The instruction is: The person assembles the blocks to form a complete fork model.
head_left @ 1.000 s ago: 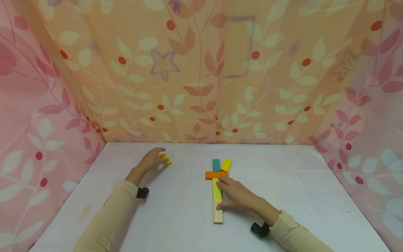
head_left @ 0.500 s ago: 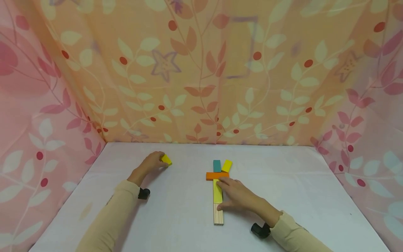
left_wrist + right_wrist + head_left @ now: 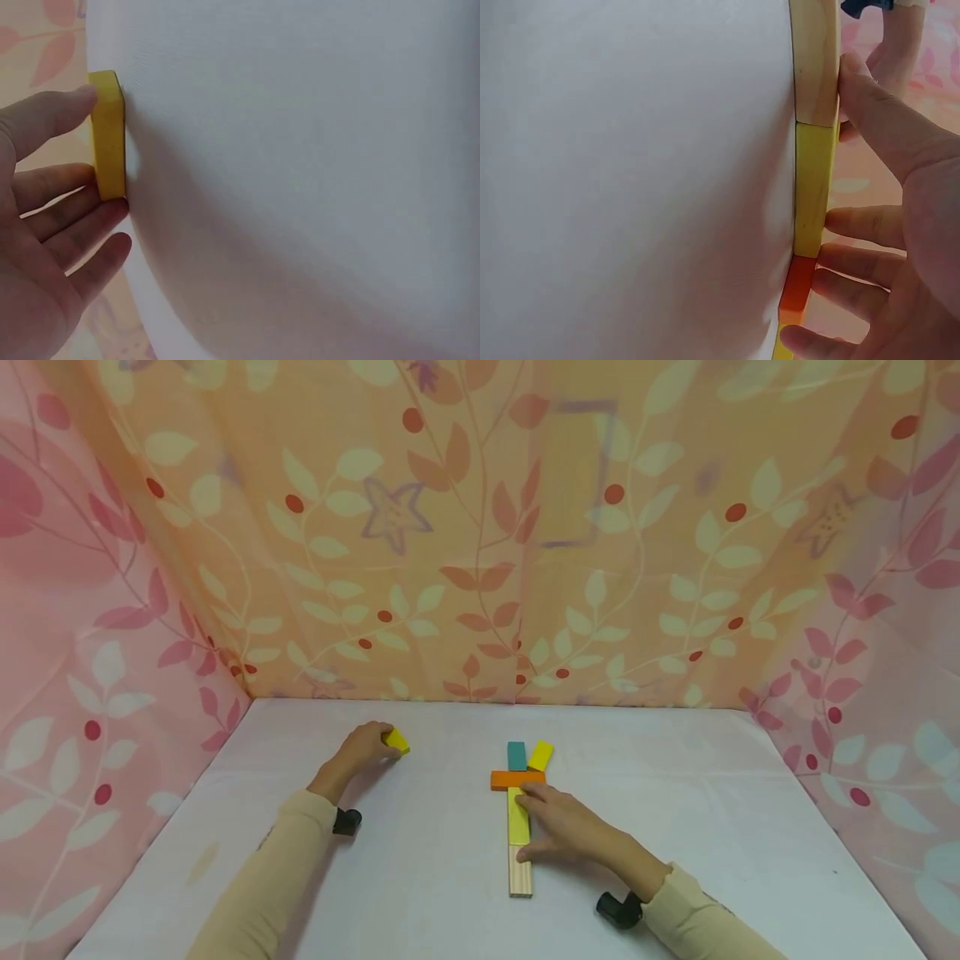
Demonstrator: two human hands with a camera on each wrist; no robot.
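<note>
At the back left of the table, my left hand (image 3: 362, 747) pinches a small yellow wooden block (image 3: 397, 742) between thumb and fingers. In the left wrist view the thumb presses near one end of this yellow block (image 3: 110, 139), and the fingers touch towards the other end. My right hand (image 3: 573, 827) rests with spread, relaxed fingers on a row of blocks. Its thumb touches the plain wood block (image 3: 521, 878). Its fingertips lie on the lime-yellow block (image 3: 516, 828) and, in the right wrist view, at the orange block (image 3: 798, 285).
Beyond the crosswise orange block (image 3: 502, 781) lie a teal block (image 3: 517, 755) and a slanted yellow block (image 3: 542, 755). White cloth covers the table (image 3: 442, 860). Floral curtains (image 3: 480, 610) hang behind it and at both sides.
My left thumb and fingers have closed on the yellow block, which has turned slightly where it lies. The right hand and its row of blocks have stayed put.
</note>
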